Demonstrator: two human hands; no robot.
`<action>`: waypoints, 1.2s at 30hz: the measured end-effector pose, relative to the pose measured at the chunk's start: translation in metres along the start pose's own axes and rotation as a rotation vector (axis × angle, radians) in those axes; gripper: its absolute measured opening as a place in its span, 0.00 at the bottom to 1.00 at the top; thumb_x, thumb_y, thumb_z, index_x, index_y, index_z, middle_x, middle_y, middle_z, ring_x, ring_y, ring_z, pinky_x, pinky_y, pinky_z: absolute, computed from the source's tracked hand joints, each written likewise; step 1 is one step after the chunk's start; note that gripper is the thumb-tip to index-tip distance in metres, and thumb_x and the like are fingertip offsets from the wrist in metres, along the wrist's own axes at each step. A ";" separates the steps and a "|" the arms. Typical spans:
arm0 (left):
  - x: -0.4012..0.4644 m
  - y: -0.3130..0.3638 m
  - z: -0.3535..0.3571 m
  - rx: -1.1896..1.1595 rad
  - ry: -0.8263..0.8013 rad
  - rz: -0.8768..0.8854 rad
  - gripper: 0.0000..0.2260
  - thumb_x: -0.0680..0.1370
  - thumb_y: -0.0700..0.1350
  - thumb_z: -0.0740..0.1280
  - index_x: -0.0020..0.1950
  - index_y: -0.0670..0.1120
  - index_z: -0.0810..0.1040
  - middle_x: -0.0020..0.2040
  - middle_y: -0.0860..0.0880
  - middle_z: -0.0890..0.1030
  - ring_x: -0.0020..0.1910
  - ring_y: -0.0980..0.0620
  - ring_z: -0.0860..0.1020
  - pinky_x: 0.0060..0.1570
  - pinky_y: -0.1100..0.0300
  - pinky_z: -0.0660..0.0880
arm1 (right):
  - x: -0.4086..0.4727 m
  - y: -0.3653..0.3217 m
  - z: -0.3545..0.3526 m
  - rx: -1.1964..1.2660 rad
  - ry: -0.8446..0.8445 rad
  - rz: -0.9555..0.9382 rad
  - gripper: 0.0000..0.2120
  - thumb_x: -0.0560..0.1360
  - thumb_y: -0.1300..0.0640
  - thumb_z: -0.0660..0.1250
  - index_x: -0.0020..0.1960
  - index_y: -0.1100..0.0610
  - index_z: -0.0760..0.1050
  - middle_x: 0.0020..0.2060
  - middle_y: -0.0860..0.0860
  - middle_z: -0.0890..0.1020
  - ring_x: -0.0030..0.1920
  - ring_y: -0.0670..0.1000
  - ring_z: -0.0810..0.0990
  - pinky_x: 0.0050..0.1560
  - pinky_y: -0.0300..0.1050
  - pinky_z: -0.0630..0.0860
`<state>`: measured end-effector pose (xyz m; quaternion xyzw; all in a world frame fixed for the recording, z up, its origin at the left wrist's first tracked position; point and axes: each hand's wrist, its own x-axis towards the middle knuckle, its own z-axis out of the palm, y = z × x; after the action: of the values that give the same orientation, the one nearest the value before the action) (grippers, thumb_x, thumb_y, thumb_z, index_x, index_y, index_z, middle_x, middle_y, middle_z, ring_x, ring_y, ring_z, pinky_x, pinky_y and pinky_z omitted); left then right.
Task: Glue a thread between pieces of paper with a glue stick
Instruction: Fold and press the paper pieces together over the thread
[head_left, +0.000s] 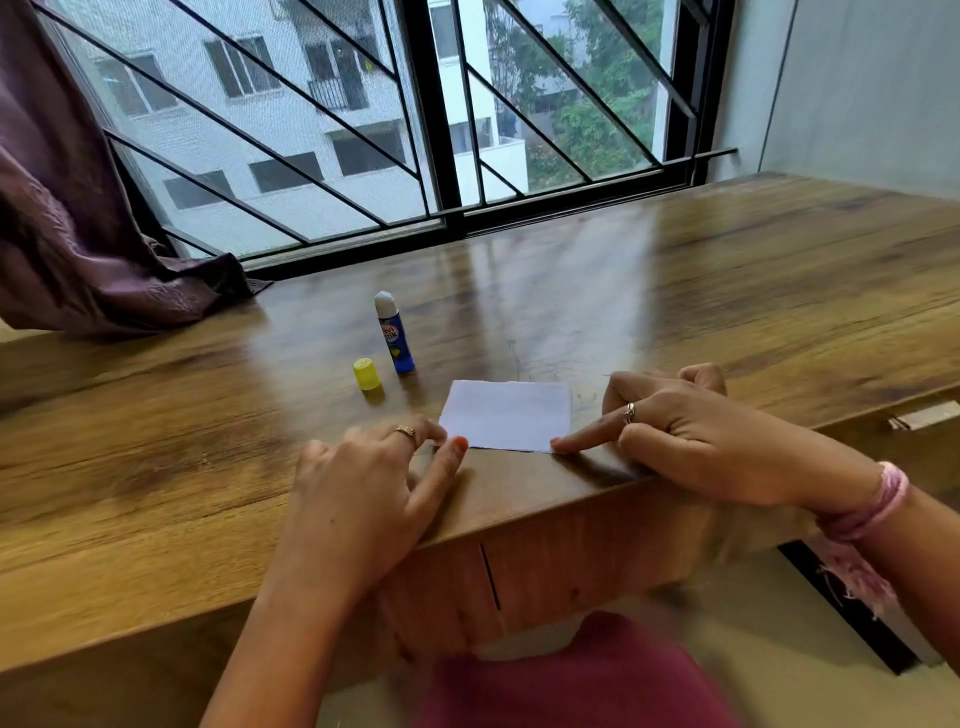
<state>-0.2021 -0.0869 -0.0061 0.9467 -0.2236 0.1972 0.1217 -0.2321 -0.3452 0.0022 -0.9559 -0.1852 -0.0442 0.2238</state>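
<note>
Right hand (691, 431): index finger extended, tip pressing the near right corner of the white paper (508, 414); other fingers curled, holding nothing. Left hand (374, 467): fingers straight and slightly spread, index tip on the near left corner. Likely purpose: pinning and pressing the near edge flat so the glue bonds. A thin dark line under that edge may be the thread; cannot confirm. Glue stick (394, 333) stands uncapped just beyond the paper, yellow cap (367, 374) beside it, within reach on the wooden table (727, 291).
</note>
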 end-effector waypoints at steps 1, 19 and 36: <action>0.001 -0.002 0.001 -0.004 -0.019 -0.017 0.28 0.72 0.69 0.44 0.58 0.59 0.76 0.43 0.58 0.78 0.50 0.54 0.76 0.46 0.55 0.62 | 0.000 -0.001 0.001 0.019 -0.020 -0.016 0.23 0.71 0.42 0.44 0.53 0.26 0.73 0.40 0.43 0.70 0.49 0.35 0.69 0.53 0.44 0.55; -0.002 0.032 0.009 -0.237 -0.079 0.305 0.19 0.76 0.64 0.56 0.61 0.58 0.76 0.26 0.58 0.65 0.27 0.60 0.67 0.29 0.66 0.62 | 0.000 -0.001 -0.004 0.078 -0.109 -0.014 0.23 0.75 0.45 0.44 0.61 0.28 0.68 0.41 0.32 0.70 0.51 0.32 0.67 0.55 0.40 0.55; -0.002 0.036 0.011 -0.224 -0.087 0.360 0.27 0.75 0.70 0.50 0.64 0.59 0.75 0.28 0.58 0.72 0.31 0.61 0.72 0.35 0.69 0.65 | 0.022 0.026 -0.006 -0.246 0.038 0.033 0.22 0.69 0.35 0.33 0.49 0.16 0.60 0.39 0.39 0.68 0.48 0.39 0.66 0.45 0.45 0.50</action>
<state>-0.2177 -0.1209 -0.0115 0.8798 -0.4146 0.1485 0.1790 -0.2017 -0.3619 0.0004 -0.9780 -0.1583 -0.0812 0.1092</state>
